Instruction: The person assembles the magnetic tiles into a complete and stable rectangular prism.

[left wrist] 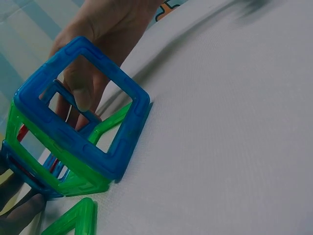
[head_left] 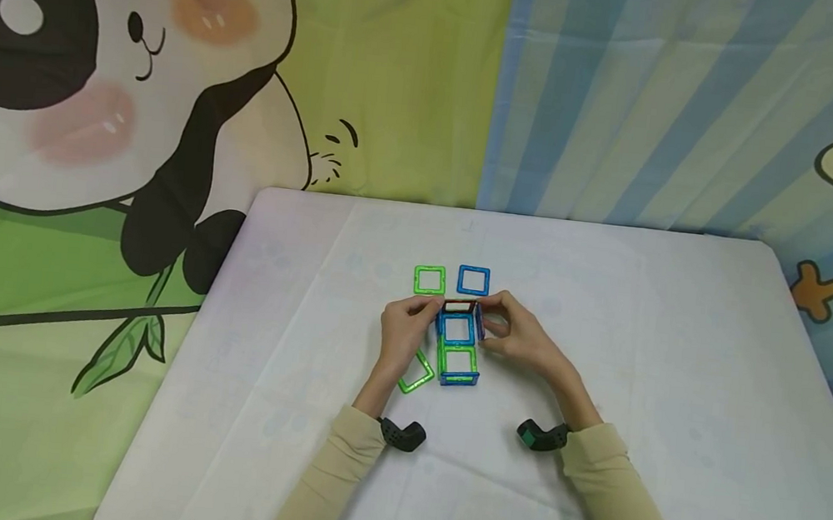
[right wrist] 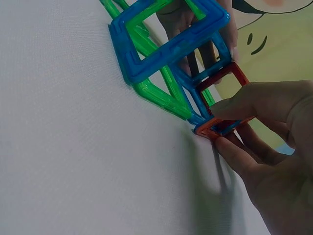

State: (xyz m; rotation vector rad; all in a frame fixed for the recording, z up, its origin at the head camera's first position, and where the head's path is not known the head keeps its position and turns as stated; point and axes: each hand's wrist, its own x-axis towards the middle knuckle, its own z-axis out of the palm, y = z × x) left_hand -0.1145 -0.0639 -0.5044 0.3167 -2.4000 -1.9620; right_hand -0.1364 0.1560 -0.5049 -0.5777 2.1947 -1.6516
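Note:
A small structure of square magnetic tiles stands mid-table. Its base has a blue tile (head_left: 457, 328) and a green tile (head_left: 460, 359); another blue tile (left wrist: 132, 90) stands upright at the near end. At the far end, a red tile (head_left: 460, 306) stands up. My left hand (head_left: 406, 326) pinches a blue side tile (left wrist: 24, 174) at the structure's left. On the right, my right hand (head_left: 518, 333) pinches a side tile between thumb and fingers; it looks orange-red (right wrist: 208, 128) in the right wrist view. Its thumb partly covers the tiles there.
Beyond the structure lie a loose green tile (head_left: 430, 280) and a loose blue tile (head_left: 473, 280), side by side. Another green tile (head_left: 416, 372) lies tilted beside the left wrist. A white cloth (head_left: 645, 315) covers the table, with a printed curtain (head_left: 396, 82) behind.

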